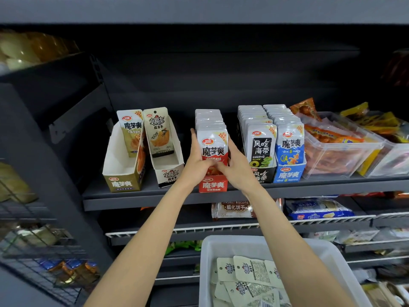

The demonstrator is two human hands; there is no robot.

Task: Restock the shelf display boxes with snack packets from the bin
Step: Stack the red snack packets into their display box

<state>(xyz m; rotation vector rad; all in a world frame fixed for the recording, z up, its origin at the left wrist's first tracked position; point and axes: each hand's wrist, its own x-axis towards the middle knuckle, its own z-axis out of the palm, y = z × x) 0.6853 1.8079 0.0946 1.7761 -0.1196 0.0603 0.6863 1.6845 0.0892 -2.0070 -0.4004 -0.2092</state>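
Both arms were stretched up to the dark shelf [141, 197]. The left hand [197, 161] and right hand [236, 168] were cupped on either side of the red display box [213, 185], w/ fingers lying against the front red packet [213, 149]. Left fingers looked fairly straight along the pack's left edge; right hand wrapped round its lower right side, thumb across the front. That box was packed full, a row of packets standing upright front to back.

To the left stood two nearly empty boxes: the gold box [121, 180] w/ one packet leaning at its back, and the white box [169, 175] w/ one cream packet [158, 131] upright. To the right, the black box [262, 173] and blue box [288, 175] were both full, touching each other.

Below, approx. between the forearms, sat the white bin [204, 262], holding a loose heap of cream packets [250, 273] lying flat, printed backs up. Clear tubs [340, 151] of orange snacks sat at the shelf's right end.
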